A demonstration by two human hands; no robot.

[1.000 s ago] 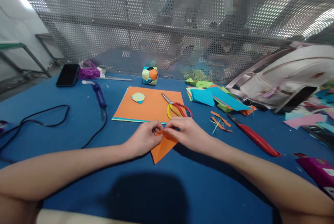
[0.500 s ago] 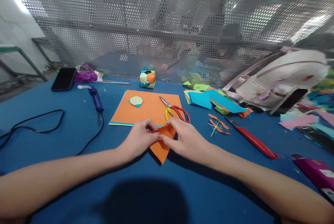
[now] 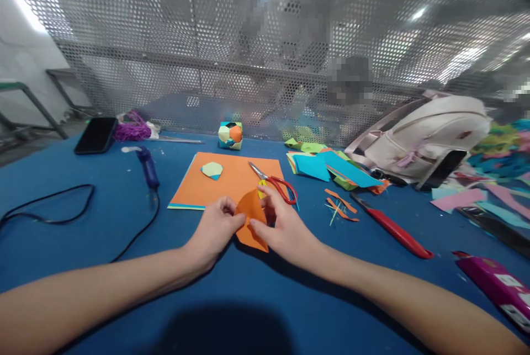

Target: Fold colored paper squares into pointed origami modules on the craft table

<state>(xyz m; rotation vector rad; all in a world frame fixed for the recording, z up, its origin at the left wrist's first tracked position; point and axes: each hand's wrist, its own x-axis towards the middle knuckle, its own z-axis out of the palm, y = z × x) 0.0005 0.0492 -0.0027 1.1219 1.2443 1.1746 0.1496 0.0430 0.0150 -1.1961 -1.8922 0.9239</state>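
Note:
Between my hands is a piece of orange paper [image 3: 252, 212], bent and held just above the blue table. My left hand [image 3: 216, 228] pinches its left edge between thumb and fingers. On the other side, my right hand [image 3: 285, 228] grips it, thumb on the near face and fingers behind, partly hidden. Just beyond lies a stack of coloured sheets [image 3: 232, 186] with orange on top. A small pale green and blue folded paper piece [image 3: 212, 170] and red-and-yellow handled scissors [image 3: 275, 182] rest on that stack.
A folded paper ball [image 3: 231, 135] stands behind the stack. Cut paper [image 3: 331, 167], orange scraps [image 3: 342, 206] and a red-handled cutter [image 3: 393, 228] lie right. Left are a blue corded tool [image 3: 147, 167], a phone [image 3: 96, 135] and purple string [image 3: 133, 127]. A backpack [image 3: 430, 128] leans at back right.
The orange paper has turned in my hands; its pointed lower tip has swung right and its top now stands higher. The whole view has shifted slightly.

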